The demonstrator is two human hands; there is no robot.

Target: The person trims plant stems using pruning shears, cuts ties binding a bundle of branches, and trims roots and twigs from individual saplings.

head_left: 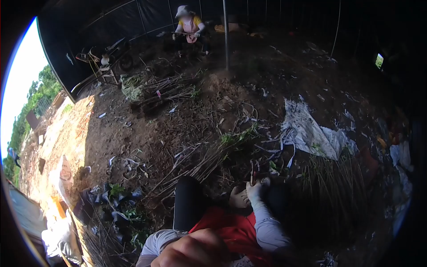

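My right hand, in a pale sleeve, is closed around a slim reddish-tan object that points up and away from me; its kind is unclear. Close beside it, above my lap, is my left hand with curled fingers. What those fingers hold, if anything, is hidden. A red apron covers my lap between dark trouser legs. Just beyond my knees lies a pile of thin cut stems, some with green leaves at the far end.
More thin stems lie to the right, below a dirty white sack. A person sits at the back near a metal pole. Another stem bundle lies ahead. A wheeled cart stands near the left opening.
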